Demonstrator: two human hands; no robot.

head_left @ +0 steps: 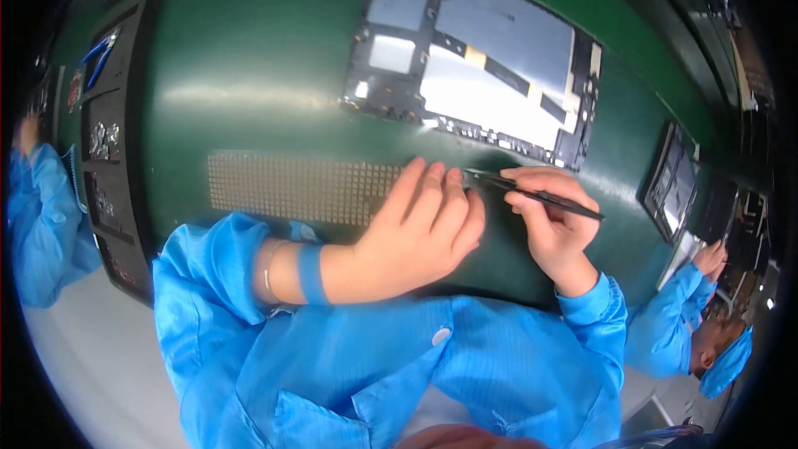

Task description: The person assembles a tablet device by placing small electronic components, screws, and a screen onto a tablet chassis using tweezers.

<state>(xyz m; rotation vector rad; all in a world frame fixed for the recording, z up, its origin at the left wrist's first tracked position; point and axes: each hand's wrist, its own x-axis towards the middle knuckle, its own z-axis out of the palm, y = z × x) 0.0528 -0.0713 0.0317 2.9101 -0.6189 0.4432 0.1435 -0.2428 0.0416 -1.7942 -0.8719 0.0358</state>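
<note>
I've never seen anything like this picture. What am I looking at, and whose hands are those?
There's no robot here: these are a person's bare hands, seen from a downward-looking fisheye camera on their head, so edges look bent. On the green workbench lie an opened tablet-like device and a sheet of small squares. The left hand lies over the sheet's right end, fingers stretched out. The right hand holds black tweezers, tips near the left fingertips. On the left, a black compartment tray holds blue-handled pliers.

On the green table [249, 58] lie a gridded sheet [287, 187], device panel [507, 17] and tray [138, 133].
</note>
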